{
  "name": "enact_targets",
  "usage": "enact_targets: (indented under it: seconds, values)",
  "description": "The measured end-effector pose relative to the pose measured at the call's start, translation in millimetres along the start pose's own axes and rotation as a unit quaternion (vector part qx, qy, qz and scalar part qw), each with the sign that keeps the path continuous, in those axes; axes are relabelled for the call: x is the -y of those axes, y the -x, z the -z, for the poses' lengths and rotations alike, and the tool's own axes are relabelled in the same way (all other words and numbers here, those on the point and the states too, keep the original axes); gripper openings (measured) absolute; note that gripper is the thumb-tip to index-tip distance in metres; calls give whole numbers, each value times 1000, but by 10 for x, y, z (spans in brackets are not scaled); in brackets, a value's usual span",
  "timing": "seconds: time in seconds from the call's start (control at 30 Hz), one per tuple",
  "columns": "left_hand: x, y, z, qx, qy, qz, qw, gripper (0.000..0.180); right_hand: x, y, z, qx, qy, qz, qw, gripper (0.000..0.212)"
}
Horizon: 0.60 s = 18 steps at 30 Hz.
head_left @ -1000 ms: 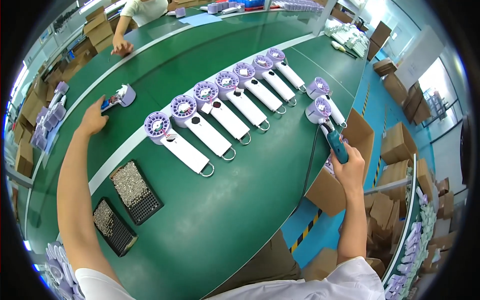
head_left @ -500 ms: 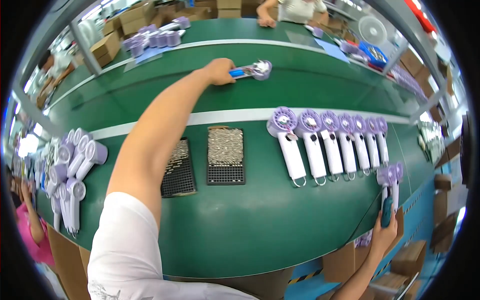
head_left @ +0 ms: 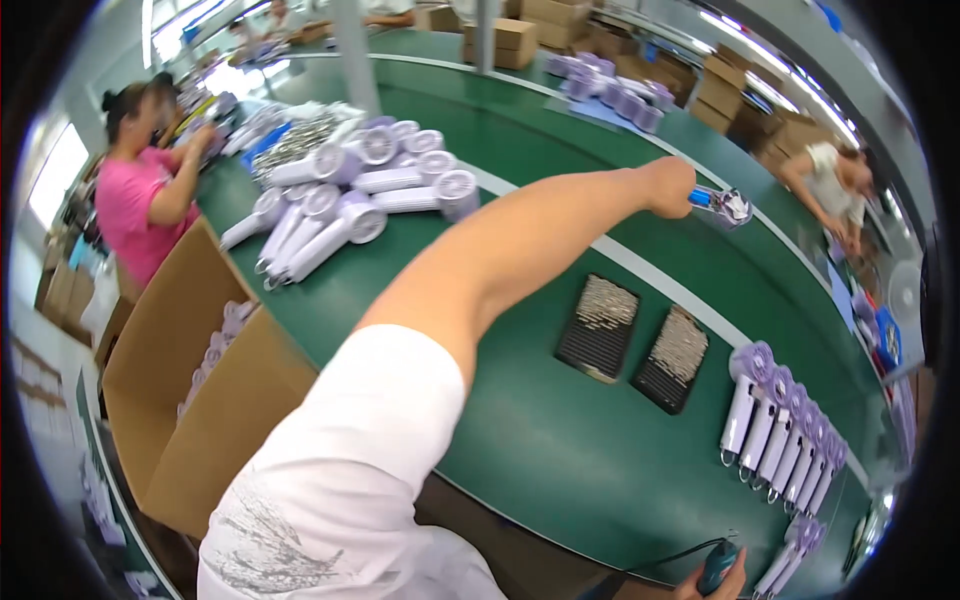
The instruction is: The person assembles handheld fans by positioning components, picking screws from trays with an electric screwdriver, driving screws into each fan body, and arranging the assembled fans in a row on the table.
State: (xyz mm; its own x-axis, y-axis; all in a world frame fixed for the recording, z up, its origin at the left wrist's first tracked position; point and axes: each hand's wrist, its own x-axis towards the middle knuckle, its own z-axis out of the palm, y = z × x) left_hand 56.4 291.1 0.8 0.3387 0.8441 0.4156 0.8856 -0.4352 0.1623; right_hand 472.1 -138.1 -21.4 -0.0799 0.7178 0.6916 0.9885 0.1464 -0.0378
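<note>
Left hand (head_left: pixel 668 187) stretched far across the green worktop (head_left: pixel 560 440), grip clenched around the blue handle of a small fan (head_left: pixel 722 204) lying beyond the white stripe. Right hand (head_left: pixel 715 585) at lower edge, grip grasping a dark electric screwdriver (head_left: pixel 716 566). Two screw trays (head_left: pixel 640 340) lie between; row of lilac fans (head_left: pixel 775 440) right.

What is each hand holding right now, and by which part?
The left hand holds a small fan by its blue handle end. The right hand wraps the body of a dark teal corded tool.
</note>
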Motion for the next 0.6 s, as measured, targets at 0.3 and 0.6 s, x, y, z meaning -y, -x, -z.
enact_targets:
  seconds: [0.3,0.6]
  values:
    - [1409,3094,2362,-146,-51,274,949,44,580,-33,-224,62,-146,83,984,48]
    - [2310,6174,3416,-197,-190,537,798,39,686,24,-285,147,-119,81,979,47]
